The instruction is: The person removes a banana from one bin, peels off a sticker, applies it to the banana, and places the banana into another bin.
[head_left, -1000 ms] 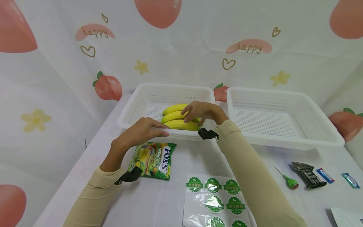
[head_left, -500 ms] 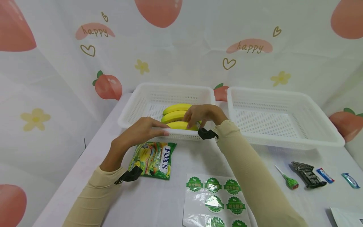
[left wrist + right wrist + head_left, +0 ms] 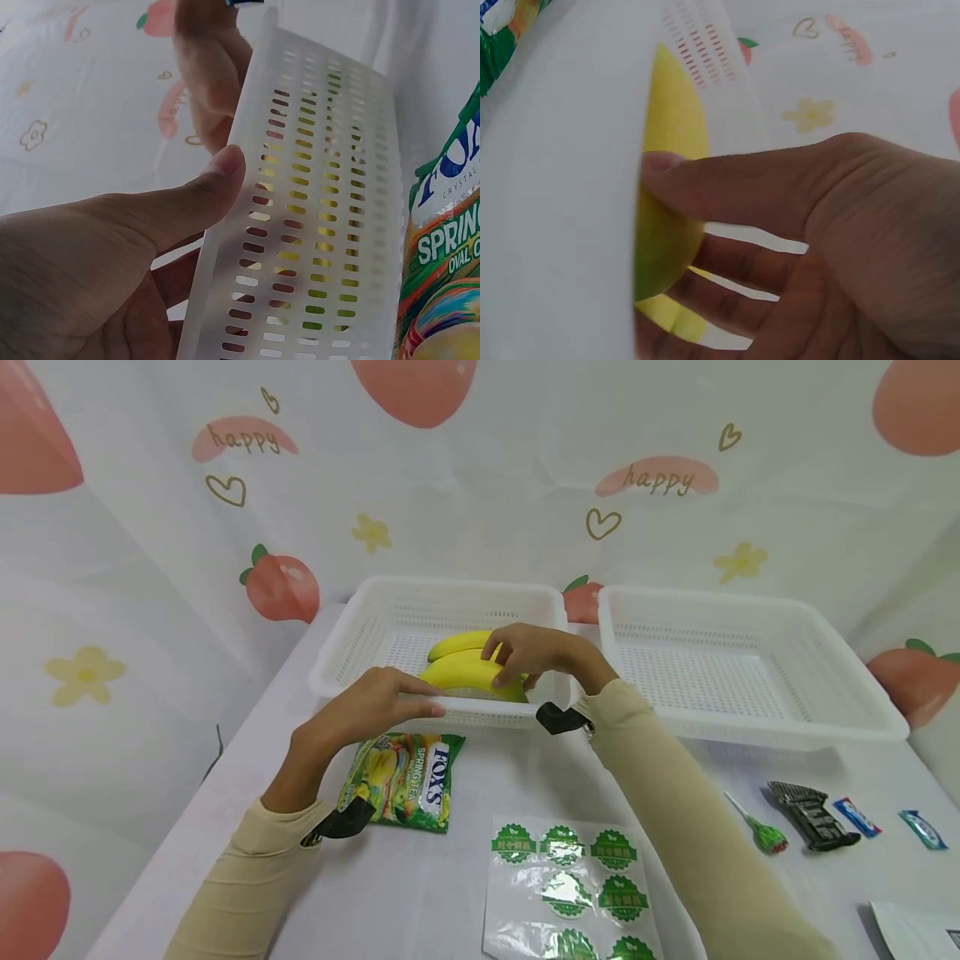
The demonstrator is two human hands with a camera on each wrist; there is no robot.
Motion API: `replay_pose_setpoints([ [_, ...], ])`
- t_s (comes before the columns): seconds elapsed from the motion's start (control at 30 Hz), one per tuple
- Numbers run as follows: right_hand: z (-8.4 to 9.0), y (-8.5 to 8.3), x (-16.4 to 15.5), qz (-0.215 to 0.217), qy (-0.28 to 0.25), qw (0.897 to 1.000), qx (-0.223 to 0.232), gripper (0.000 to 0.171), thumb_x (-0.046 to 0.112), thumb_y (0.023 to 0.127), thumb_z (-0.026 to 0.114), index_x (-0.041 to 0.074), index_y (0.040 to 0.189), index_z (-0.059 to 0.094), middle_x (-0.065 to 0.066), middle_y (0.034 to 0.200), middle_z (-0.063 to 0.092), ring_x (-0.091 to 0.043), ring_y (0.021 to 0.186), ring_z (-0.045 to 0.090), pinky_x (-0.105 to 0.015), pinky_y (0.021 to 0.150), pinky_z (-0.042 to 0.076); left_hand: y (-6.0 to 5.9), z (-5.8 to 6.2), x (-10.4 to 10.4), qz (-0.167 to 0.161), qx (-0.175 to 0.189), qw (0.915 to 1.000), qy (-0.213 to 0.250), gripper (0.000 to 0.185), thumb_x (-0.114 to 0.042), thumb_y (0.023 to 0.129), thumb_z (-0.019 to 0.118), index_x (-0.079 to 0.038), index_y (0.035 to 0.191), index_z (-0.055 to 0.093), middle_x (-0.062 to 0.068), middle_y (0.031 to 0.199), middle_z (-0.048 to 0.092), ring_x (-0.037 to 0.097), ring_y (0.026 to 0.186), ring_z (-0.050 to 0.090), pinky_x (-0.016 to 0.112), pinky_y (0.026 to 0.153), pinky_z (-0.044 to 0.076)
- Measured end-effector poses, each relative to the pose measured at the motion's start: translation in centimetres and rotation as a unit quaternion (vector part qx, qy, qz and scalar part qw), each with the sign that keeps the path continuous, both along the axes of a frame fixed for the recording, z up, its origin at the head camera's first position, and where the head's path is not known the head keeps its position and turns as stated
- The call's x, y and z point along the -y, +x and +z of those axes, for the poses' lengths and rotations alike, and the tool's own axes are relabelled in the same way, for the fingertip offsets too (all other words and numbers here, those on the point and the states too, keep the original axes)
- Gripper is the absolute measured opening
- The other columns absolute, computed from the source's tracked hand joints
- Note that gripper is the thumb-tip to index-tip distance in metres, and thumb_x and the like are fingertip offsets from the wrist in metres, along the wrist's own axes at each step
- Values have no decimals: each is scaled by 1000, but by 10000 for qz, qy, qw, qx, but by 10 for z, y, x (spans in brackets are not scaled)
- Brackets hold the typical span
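Note:
My left hand (image 3: 367, 706) grips the front rim of the left white perforated basket (image 3: 487, 717), thumb outside and fingers inside; in the left wrist view the thumb presses the basket wall (image 3: 300, 195). Inside that basket my right hand (image 3: 543, 652) holds the front banana (image 3: 461, 674), which is tilted and raised at its left end. The right wrist view shows the thumb on the near side of this yellow-green banana (image 3: 671, 247), with fingers behind it. Another banana (image 3: 453, 646) lies at the back; the middle one is mostly hidden.
A second white basket (image 3: 705, 681) stands to the right. A green candy bag (image 3: 408, 781) and a sticker sheet (image 3: 521, 893) lie in front. A lollipop (image 3: 767, 837), a black packet (image 3: 813, 818) and small blue-wrapped sweets (image 3: 857, 817) lie at right.
My right hand has gone from hovering over the bananas to holding the front one, now lifted slightly and overlapping the middle one. My left hand keeps its grip on the rim.

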State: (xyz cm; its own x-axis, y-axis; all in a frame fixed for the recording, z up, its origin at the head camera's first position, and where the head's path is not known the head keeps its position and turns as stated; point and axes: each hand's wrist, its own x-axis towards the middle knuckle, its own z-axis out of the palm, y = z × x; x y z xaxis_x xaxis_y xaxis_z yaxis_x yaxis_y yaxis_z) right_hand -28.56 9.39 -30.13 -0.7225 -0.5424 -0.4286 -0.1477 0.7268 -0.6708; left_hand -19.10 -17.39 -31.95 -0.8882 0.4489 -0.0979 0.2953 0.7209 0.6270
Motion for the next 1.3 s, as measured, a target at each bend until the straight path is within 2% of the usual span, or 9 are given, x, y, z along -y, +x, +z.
replay_pose_setpoints([
  [0.17, 10, 13, -23, -202, -661, 9955, -643, 50, 20, 94, 79, 11, 139, 60, -15, 137, 63, -31, 118, 64, -42, 90, 62, 0, 0, 0, -23, -30, 10000, -42, 43, -40, 99, 75, -15, 135, 75, 6, 122, 76, 23, 101, 64, 39, 86, 52],
  [0.37, 22, 35, -56, -384, -1501, 9801, -1238, 45, 19, 95, 77, 13, 137, 63, -10, 126, 70, -26, 113, 67, -41, 93, 58, -2, 0, 1, 47, -48, 10000, -30, 42, -40, 99, 75, -16, 134, 75, 7, 124, 76, 23, 101, 66, 40, 89, 52],
  [0.5, 27, 55, -76, -392, -1773, 9682, -1721, 42, 15, 96, 76, 15, 137, 65, -4, 124, 72, -20, 116, 66, -43, 102, 51, -2, 1, 2, 73, -46, 10000, -2, 42, -40, 99, 76, -16, 134, 76, 7, 128, 75, 24, 108, 66, 42, 93, 52],
  [0.6, 27, 73, -91, -345, -1783, 9638, -1950, 41, 16, 98, 76, 17, 137, 67, -1, 124, 72, -18, 117, 65, -41, 103, 50, -3, 1, 2, 35, -46, 10000, 42, 43, -40, 99, 75, -16, 134, 75, 7, 134, 73, 25, 119, 65, 47, 100, 52],
  [0.77, 16, 104, -111, -11, -1688, 9662, -1949, 39, 18, 100, 75, 20, 138, 67, 0, 122, 72, -19, 115, 66, -32, 95, 54, -3, 0, 2, 34, -21, 10000, 54, 44, -43, 99, 75, -16, 133, 76, 7, 139, 70, 25, 128, 62, 50, 105, 51],
  [0.97, -9, 134, -128, 175, -1909, 9698, -1508, 41, 13, 100, 74, 16, 140, 65, -2, 125, 71, -21, 116, 66, -30, 93, 58, -3, -2, 1, 78, -52, 10000, 22, 45, -44, 98, 75, -16, 133, 76, 7, 132, 74, 23, 112, 65, 42, 94, 51],
  [1.13, -31, 146, -137, 191, -1747, 9766, -1242, 39, 17, 101, 74, 15, 140, 65, -2, 126, 70, -19, 116, 65, -31, 93, 59, -2, -2, 2, 82, -82, 9999, 65, 43, -43, 98, 76, -17, 132, 77, 5, 129, 74, 23, 112, 65, 41, 94, 51],
  [1.3, -48, 149, -145, 28, -1396, 9839, -1117, 39, 22, 101, 74, 15, 139, 66, 0, 125, 72, -18, 116, 66, -31, 96, 57, -2, -3, 2, 66, -70, 9998, 146, 43, -44, 98, 76, -17, 133, 77, 5, 130, 74, 24, 115, 63, 43, 97, 50],
])
